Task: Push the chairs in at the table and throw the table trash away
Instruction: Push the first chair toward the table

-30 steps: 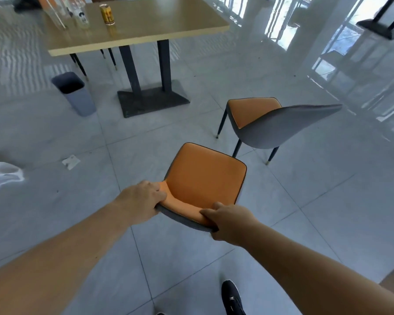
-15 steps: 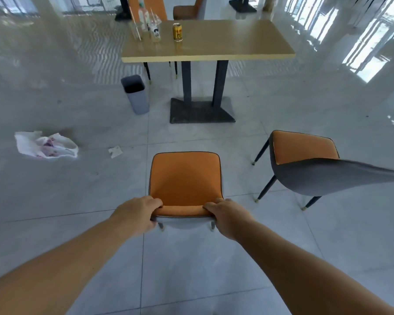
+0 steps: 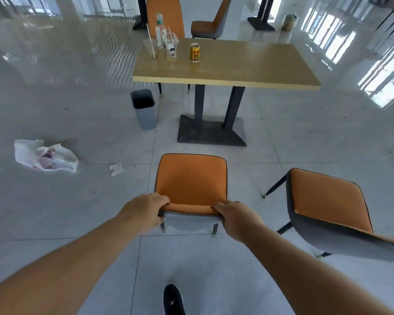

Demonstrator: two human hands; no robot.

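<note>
An orange-seated chair [image 3: 191,178] with a grey back stands in front of me, facing the wooden table [image 3: 248,64]. My left hand [image 3: 146,212] and my right hand [image 3: 236,215] both grip the top of its backrest. A second orange chair [image 3: 328,196] stands to the right, turned away from the table. On the table's far left stand a yellow can [image 3: 195,53], two clear plastic cups [image 3: 172,48] with straws, and a plastic bottle [image 3: 160,28]. A grey trash bin [image 3: 145,109] sits on the floor left of the table base.
A white plastic bag [image 3: 44,158] and a crumpled paper scrap [image 3: 116,169] lie on the tiled floor to the left. Two more orange chairs [image 3: 164,17] stand beyond the table. My black shoe [image 3: 173,300] shows at the bottom. Glass walls run along the right.
The held chair has swung round so that it squarely faces the table, and I have moved closer to the table. Both hands keep their grip on the backrest.
</note>
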